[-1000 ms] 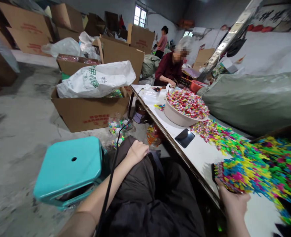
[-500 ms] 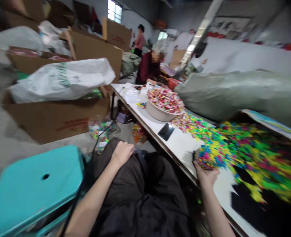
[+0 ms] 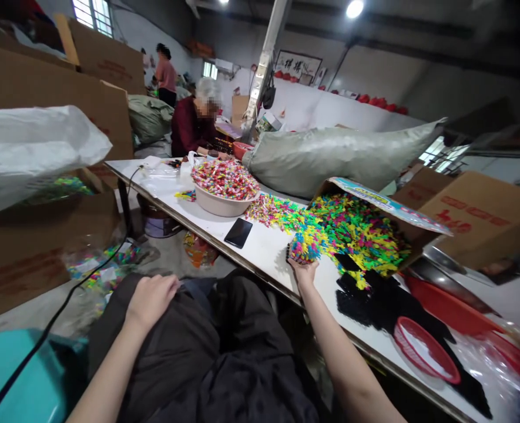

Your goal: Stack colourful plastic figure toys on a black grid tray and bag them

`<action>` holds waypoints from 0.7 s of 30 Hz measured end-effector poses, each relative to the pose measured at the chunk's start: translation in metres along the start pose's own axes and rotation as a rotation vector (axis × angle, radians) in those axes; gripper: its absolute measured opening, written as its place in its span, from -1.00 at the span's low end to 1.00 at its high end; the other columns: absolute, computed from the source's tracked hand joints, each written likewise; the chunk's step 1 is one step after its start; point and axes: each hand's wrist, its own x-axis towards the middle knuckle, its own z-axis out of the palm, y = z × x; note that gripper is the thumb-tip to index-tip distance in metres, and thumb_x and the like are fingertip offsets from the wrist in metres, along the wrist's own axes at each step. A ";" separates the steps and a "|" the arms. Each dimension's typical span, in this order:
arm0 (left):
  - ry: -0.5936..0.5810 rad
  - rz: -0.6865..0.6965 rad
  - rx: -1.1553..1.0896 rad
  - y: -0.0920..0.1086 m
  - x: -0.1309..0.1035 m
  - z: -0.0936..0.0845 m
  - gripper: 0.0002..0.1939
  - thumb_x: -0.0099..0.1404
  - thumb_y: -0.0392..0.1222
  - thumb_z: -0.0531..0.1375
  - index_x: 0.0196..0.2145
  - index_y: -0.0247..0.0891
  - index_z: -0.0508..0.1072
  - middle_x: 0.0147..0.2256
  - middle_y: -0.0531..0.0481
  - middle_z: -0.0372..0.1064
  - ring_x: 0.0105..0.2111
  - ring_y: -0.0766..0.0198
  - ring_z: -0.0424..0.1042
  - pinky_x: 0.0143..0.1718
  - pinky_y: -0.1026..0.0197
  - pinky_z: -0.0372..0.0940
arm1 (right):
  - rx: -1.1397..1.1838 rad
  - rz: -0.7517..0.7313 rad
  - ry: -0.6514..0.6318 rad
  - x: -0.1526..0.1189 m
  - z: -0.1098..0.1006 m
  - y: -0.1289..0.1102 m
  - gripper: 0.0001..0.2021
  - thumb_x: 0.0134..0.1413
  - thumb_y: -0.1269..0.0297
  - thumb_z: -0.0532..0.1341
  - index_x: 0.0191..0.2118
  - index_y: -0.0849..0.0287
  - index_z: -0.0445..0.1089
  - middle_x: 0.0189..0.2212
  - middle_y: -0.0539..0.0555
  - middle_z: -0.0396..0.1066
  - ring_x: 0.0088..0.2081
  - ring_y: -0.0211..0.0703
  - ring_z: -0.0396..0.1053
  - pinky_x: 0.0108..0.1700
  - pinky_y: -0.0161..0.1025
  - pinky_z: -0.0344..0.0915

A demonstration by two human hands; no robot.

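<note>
My left hand [image 3: 153, 298] lies palm down on my left thigh, its fingers resting together over the dark trousers [image 3: 167, 352] with nothing visible in them. At the table edge my right hand [image 3: 304, 270] is wrapped round a dark-edged block packed with small colourful plastic pieces [image 3: 307, 247]. A loose pile of the same yellow, green, blue and pink pieces [image 3: 361, 229] spills from a tipped cardboard box [image 3: 387, 202] just beyond it. Black flat blocks [image 3: 374, 299] lie to its right. A black phone [image 3: 239, 233] is on the white table to its left.
A beige basin [image 3: 224, 204] heaped with red and white pieces stands on the table [image 3: 260, 258]. A red basket [image 3: 425, 351] sits at right, a big green sack [image 3: 330, 158] behind. Across the table a co-worker [image 3: 189, 126] bends over. A turquoise stool [image 3: 22, 376] and black cable [image 3: 66, 294] are at left.
My view has swung to the right, bringing the red basket and right-hand boxes into sight. My left hand stays on my thigh, and my right hand keeps hold of the block.
</note>
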 end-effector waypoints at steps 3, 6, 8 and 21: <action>-0.034 0.004 0.021 -0.002 0.001 0.002 -0.75 0.25 -0.12 -0.05 -0.35 -0.20 0.39 -0.36 -0.03 0.43 -0.27 0.17 0.36 -0.29 0.17 0.05 | 0.147 0.032 0.022 0.003 0.000 0.011 -0.35 -0.37 0.10 0.33 -0.13 0.18 0.02 -0.28 0.07 0.33 -0.30 -0.18 0.34 -0.24 -0.25 0.29; -0.042 0.012 0.031 -0.002 0.002 0.001 -0.74 0.26 -0.10 -0.06 -0.34 -0.20 0.38 -0.35 -0.03 0.43 -0.27 0.16 0.35 -0.29 0.17 0.04 | 0.166 0.024 0.003 0.003 -0.003 0.014 -0.42 -0.38 0.14 0.34 -0.20 0.15 0.06 -0.36 0.02 0.32 -0.35 -0.20 0.34 -0.28 -0.26 0.30; -0.044 0.012 0.040 -0.001 0.002 -0.001 -0.73 0.27 -0.09 -0.07 -0.34 -0.21 0.38 -0.36 -0.03 0.42 -0.27 0.16 0.35 -0.30 0.17 0.03 | 0.185 0.051 -0.016 0.003 -0.005 0.015 -0.41 -0.41 0.15 0.35 -0.21 0.15 0.06 -0.37 0.02 0.32 -0.36 -0.19 0.34 -0.30 -0.26 0.31; -0.169 -0.033 0.084 -0.005 0.005 0.001 -0.69 0.28 -0.13 -0.12 -0.29 -0.19 0.40 -0.33 -0.03 0.43 -0.24 0.17 0.38 -0.26 0.17 0.08 | 0.248 -0.064 -0.511 0.041 -0.039 0.008 0.01 -0.43 0.24 0.39 0.20 0.14 -0.16 -0.01 0.21 0.27 -0.09 -0.05 0.33 -0.07 -0.17 0.31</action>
